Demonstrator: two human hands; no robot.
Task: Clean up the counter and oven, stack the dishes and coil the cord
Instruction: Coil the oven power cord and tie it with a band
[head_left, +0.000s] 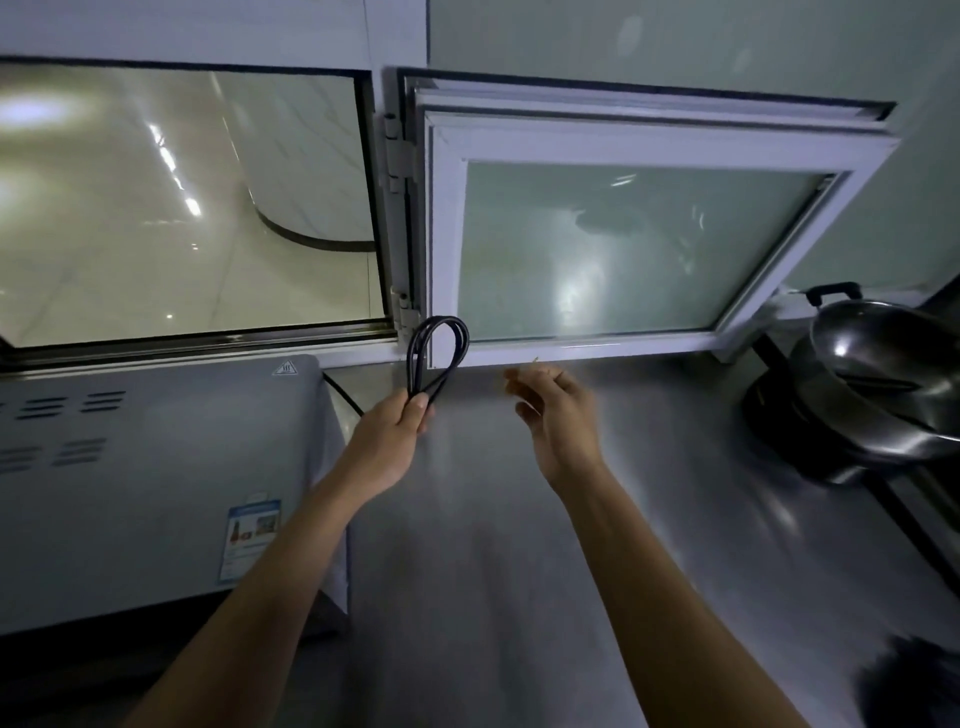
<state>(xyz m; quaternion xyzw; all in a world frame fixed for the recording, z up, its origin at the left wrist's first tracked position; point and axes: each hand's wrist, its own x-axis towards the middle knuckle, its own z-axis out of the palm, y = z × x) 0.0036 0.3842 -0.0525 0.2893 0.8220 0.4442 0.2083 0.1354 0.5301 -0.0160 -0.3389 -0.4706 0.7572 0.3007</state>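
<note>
Cord, thin, black and glossy, stands folded into narrow upright loops at the centre of the frame, pinched at their base by the left hand. One strand trails back behind the grey oven at lower left. Right hand, blurred, hovers just beside it with fingers loosely spread, holding nothing, above the steel worktop.
</note>
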